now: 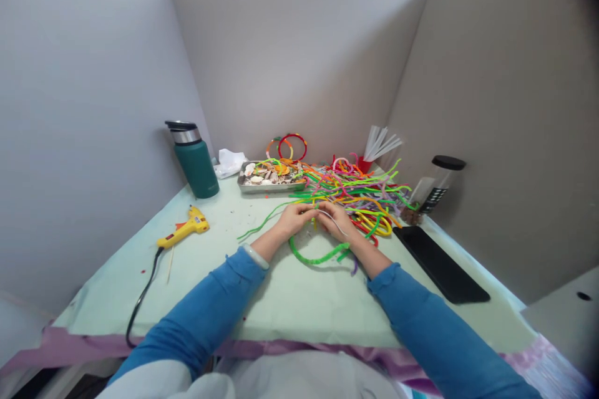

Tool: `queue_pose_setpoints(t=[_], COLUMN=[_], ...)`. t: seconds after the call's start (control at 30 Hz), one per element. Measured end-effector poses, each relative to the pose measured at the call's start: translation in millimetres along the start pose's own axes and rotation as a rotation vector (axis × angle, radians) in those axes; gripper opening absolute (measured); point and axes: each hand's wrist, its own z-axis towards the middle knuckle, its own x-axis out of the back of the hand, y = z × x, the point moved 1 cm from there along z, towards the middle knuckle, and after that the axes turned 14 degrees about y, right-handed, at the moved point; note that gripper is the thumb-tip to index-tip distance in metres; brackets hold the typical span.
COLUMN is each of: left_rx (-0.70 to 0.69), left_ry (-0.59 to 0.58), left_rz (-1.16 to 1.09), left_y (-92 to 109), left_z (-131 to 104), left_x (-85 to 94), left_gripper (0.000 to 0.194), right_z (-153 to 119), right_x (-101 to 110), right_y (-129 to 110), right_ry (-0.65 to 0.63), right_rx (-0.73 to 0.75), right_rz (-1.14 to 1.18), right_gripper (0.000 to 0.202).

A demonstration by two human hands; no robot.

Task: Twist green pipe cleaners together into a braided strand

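Observation:
My left hand [298,217] and my right hand [336,221] meet above the middle of the table, fingertips pinched close together. Between them they grip the far side of a fuzzy green pipe-cleaner ring [314,260], whose near side curves toward me over the cloth. A thin white strand [331,221] runs from the fingertips across the back of my right hand. What exactly the fingertips pinch is partly hidden. A loose green pipe cleaner [262,224] lies to the left of my left hand, and a short purple piece [354,267] shows below my right wrist.
Colourful pipe cleaners [360,190] are heaped behind my hands, beside a metal tray [271,187] of shells. Two finished-looking rings [292,135] lean on the back panel. A green bottle [196,165] and yellow glue gun [183,229] are left; a black phone-like slab [440,264] and clear container [433,187] right.

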Motion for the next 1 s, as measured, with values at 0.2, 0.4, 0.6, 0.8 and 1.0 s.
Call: queue_pose_setpoints(t=[0.2, 0.4, 0.6, 0.8, 1.0], left_rx=[0.045, 0.239, 0.335, 0.324, 0.255], left_ry=[-0.021, -0.035, -0.095, -0.114, -0.171], left_rz=[-0.026, -0.111, -0.181, -0.113, -0.033], left_y=[-7, -4, 1, 1, -2], left_z=[3, 0, -2, -2, -2], left_x=[1.2, -0.3, 1.8, 0.7, -4.3], left_gripper=[0.032, 0.034, 0.034, 0.032, 0.029], right_z=[-2, -1, 3, 5, 3], right_x=[0, 2, 7, 12, 5], right_y=[1, -4, -9, -8, -12], right_ry=[-0.007, -0.072, -0.105, 0.054, 0.011], right_rx=[-0.005, -0.037, -0.165, -0.226, -0.200], right_rz=[-0.018, 0.042, 0.097, 0.164, 0.207], right_gripper=[0.030, 0.032, 0.036, 0.034, 0.029])
